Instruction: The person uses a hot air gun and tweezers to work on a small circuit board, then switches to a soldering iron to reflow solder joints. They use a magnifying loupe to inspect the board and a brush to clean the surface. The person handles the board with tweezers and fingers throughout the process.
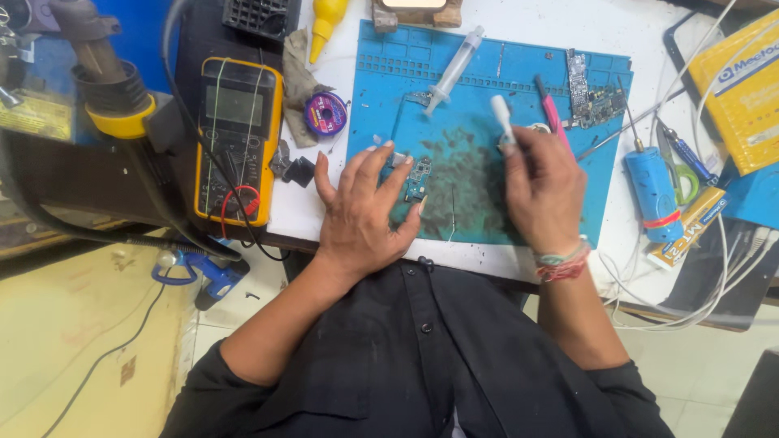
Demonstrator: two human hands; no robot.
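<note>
1. The left hand [363, 207] is laid palm-down on the blue work mat [487, 73], with its fingers spread and released; nothing is gripped by it.
2. A small blue circuit board [418, 180] is pinned flat on the mat under the left fingertips, near the mat's lower left part, just beside the index and middle fingers.
3. The left forearm is brought in from the lower left, the elbow bent, and the sleeve of a dark shirt is pushed up above it.
4. The right hand [542, 191] is held over the mat's middle, knuckles up, the wrist slightly raised and wrapped with coloured thread bands.
5. A white pen-like tool [503, 120] is grasped by the right fingers, which are curled closed around its lower end; its upper end is tilted up and away from the person. Its tip is hidden by the hand.
6. A plastic syringe [454, 69] is seen lying on the mat's upper part, well apart from both hands.
7. A yellow multimeter [238, 138] is placed left of the mat, and a blue cylindrical tool [653, 195] to its right.
</note>
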